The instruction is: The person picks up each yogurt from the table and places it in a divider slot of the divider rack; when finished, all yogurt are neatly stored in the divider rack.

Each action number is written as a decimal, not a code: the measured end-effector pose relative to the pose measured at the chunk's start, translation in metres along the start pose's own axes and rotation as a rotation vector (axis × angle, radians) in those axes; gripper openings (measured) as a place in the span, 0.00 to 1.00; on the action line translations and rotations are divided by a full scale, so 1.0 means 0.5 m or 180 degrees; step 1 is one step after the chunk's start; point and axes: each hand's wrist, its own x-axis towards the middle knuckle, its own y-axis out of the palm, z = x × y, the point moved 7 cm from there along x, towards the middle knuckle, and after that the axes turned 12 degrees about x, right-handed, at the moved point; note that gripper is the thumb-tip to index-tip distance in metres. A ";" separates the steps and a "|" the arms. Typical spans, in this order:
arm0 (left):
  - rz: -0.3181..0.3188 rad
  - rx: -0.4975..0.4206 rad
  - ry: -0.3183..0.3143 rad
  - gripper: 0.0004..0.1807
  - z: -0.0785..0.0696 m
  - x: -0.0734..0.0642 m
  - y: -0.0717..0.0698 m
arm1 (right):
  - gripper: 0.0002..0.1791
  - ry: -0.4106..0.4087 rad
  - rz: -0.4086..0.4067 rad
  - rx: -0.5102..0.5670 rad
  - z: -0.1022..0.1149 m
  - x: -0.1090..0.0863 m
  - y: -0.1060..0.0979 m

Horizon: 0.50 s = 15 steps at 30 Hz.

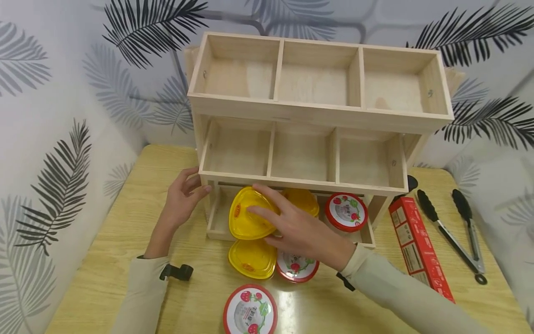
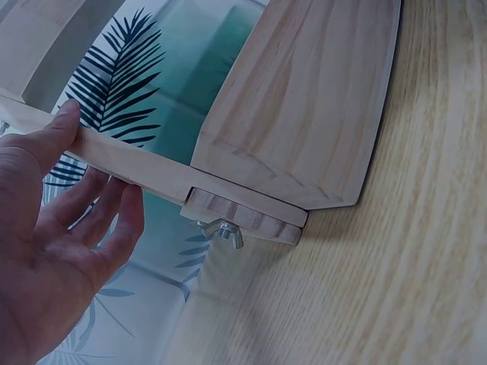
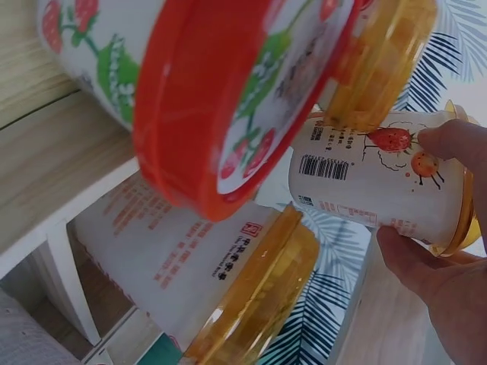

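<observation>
My right hand [image 1: 306, 232] grips a jar with a yellow lid [image 1: 246, 222] at the left of the wooden rack's bottom tier. In the right wrist view this jar [image 3: 335, 163] has a white printed side with a strawberry and a barcode. My left hand [image 1: 179, 199] holds the rack's [image 1: 317, 109] left side. The left wrist view shows thumb and fingers on opposite sides of a wooden upright [image 2: 152, 167]. Another yellow-lidded jar [image 1: 306, 200] and a red-lidded jar [image 1: 346, 212] stand in the bottom tier.
On the table before the rack stand a yellow-lidded jar [image 1: 253, 264] and two red-lidded jars, one [image 1: 297, 271] partly under my right hand, the other [image 1: 250, 311] nearer. A red box [image 1: 421, 250] and black-tipped tongs [image 1: 454, 243] lie to the right. The upper two tiers have dividers.
</observation>
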 end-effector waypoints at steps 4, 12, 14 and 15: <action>0.0001 -0.0001 0.0041 0.29 -0.001 0.000 -0.001 | 0.39 0.0123 0.0082 0.0012 -0.010 0.005 0.008; 0.0030 -0.0037 0.0045 0.29 0.000 0.000 0.001 | 0.38 0.0264 0.0112 0.0068 -0.022 0.013 0.020; 0.0032 -0.0046 0.0044 0.30 0.001 0.001 0.001 | 0.37 0.0279 0.0118 0.0083 -0.025 0.015 0.022; 0.0032 -0.0051 0.0038 0.30 0.001 0.001 0.001 | 0.37 0.0285 0.0116 0.0087 -0.027 0.015 0.023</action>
